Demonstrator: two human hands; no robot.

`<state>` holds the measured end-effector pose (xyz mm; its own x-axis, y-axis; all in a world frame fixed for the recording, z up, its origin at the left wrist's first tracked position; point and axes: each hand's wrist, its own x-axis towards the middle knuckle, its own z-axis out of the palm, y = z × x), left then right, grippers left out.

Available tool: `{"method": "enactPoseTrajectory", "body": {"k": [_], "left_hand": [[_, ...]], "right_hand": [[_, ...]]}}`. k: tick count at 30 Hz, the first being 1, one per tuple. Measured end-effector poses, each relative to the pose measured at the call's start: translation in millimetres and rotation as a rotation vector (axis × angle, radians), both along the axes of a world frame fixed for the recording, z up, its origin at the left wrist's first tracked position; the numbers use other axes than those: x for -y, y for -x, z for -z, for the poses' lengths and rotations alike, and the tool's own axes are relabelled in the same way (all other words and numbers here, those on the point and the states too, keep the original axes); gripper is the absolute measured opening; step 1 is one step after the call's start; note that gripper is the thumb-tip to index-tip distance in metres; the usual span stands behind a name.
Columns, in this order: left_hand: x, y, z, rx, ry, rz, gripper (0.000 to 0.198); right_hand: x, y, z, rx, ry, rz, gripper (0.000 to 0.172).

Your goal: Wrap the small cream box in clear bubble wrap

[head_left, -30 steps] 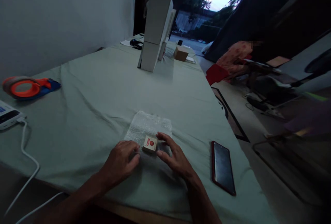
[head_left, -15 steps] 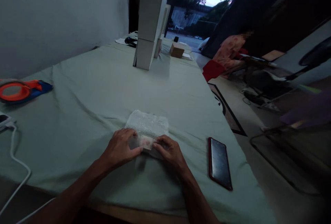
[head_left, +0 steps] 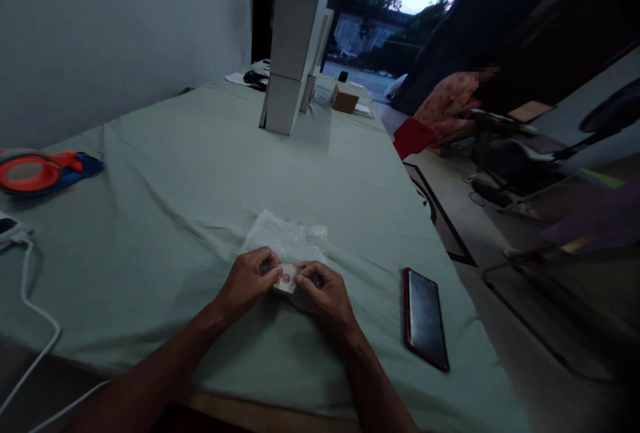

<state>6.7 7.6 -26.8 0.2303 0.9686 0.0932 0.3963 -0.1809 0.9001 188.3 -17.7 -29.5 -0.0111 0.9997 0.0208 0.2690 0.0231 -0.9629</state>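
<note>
Between my two hands is a small pale box [head_left: 287, 278] with a reddish mark on its face. My left hand [head_left: 251, 278] pinches its left side, thumb in front and fingers behind. On the right side my right hand [head_left: 327, 290] grips it in the same way. Beneath and behind the box lies a sheet of clear bubble wrap [head_left: 285, 236], flat on the green tablecloth [head_left: 210, 173]. My fingers hide the box's ends.
A phone [head_left: 426, 318] lies to the right. An orange and blue tape dispenser [head_left: 50, 172] sits at the left, above a white cable [head_left: 37, 306]. Tall white boxes [head_left: 290, 53] and a brown box [head_left: 345, 97] stand farther back. A person [head_left: 447, 106] sits beyond the table's right edge.
My left hand has moved slightly right and closed its fingers on the box's left side. The right hand stays on the box.
</note>
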Motion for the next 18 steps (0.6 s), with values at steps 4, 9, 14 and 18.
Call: {"method": "enactPoseTrajectory", "body": {"k": [4, 9, 14, 18], "left_hand": [[0, 0, 1.9, 0.009, 0.012, -0.001, 0.007], [-1, 0, -1.1, -0.021, 0.022, 0.009, 0.006], [-2, 0, -1.1, -0.05, 0.013, 0.028, 0.004], [-5, -1, 1.3, -0.067, -0.023, 0.049, 0.004]], "right_hand": [[1, 0, 0.6, -0.013, 0.003, -0.002, 0.011], [-1, -4, 6.7, 0.027, 0.02, -0.017, 0.012], [8, -6, 0.8, 0.408, -0.389, 0.109, 0.014], [17, 5, -12.6, 0.74, -0.663, -0.081, 0.014]]}}
